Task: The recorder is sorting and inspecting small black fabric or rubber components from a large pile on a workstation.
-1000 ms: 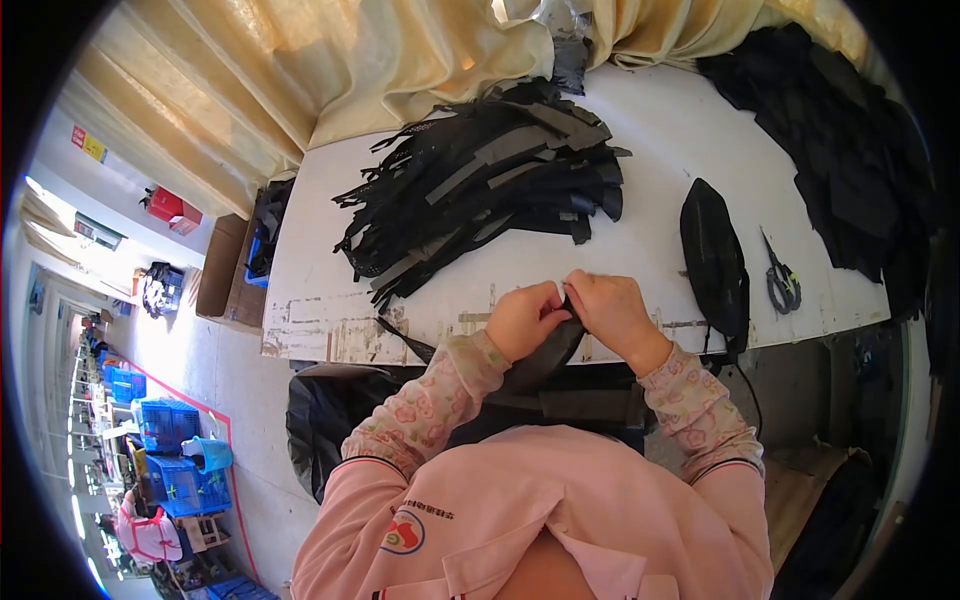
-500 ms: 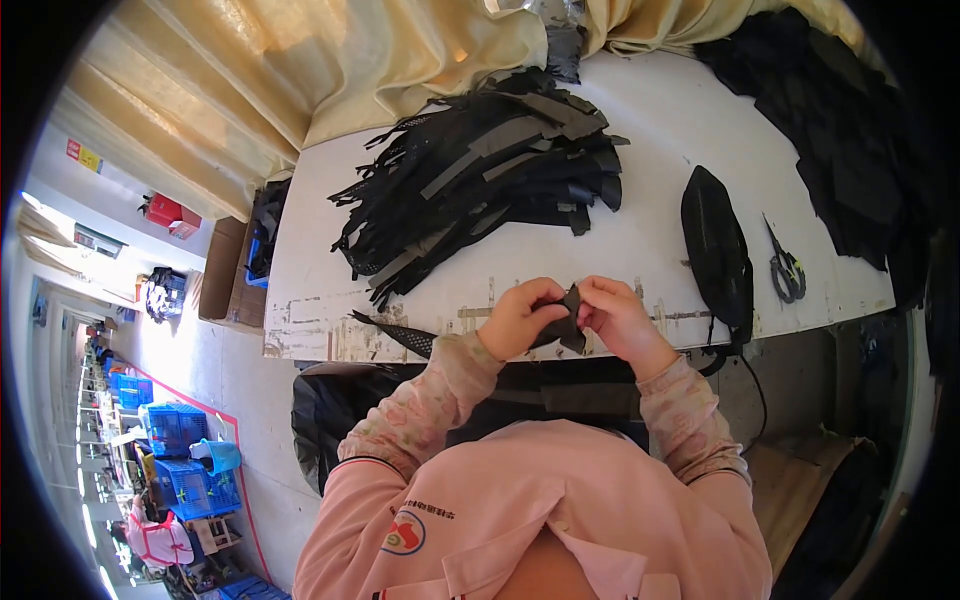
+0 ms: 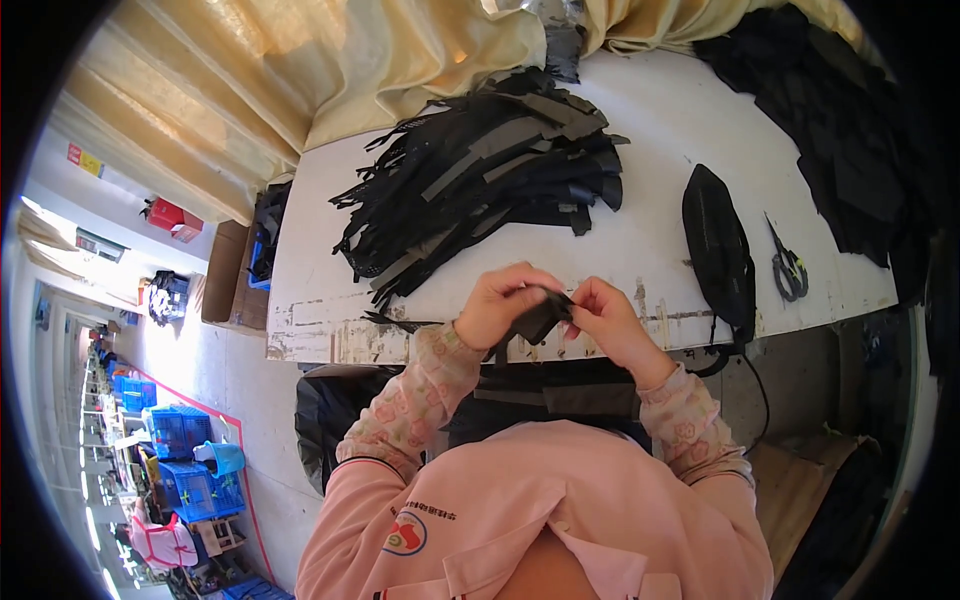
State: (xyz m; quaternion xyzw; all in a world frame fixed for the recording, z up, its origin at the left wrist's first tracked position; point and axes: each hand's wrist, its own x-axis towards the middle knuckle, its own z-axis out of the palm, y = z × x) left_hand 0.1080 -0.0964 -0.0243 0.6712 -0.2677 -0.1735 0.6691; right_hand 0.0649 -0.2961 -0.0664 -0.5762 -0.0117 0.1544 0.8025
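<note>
Over the near edge of the white table [image 3: 640, 262], both my hands grip one black fabric piece [image 3: 538, 322]. My left hand [image 3: 497, 300] is closed round its left side, with the thumb along the top. The fingertips of my right hand [image 3: 607, 317] pinch its right edge. A mesh end of black fabric [image 3: 398, 322] pokes out left of my left wrist; whether it belongs to the held piece is hidden. Farther back lies a fanned pile of black fabric strips [image 3: 490, 170], some with mesh ends.
Right of my hands lies a long black pouch-like item [image 3: 716, 245], with scissors [image 3: 788, 265] beside it. A heap of black fabric [image 3: 840, 150] covers the far right corner. Beige curtains [image 3: 380, 70] border the back. Blue crates [image 3: 190, 485] and a cardboard box [image 3: 225, 275] stand at left.
My left hand has shifted slightly left and up the table, and my right hand slightly left. The held fabric has turned, showing a wider dark face; the mesh end at left shows less.
</note>
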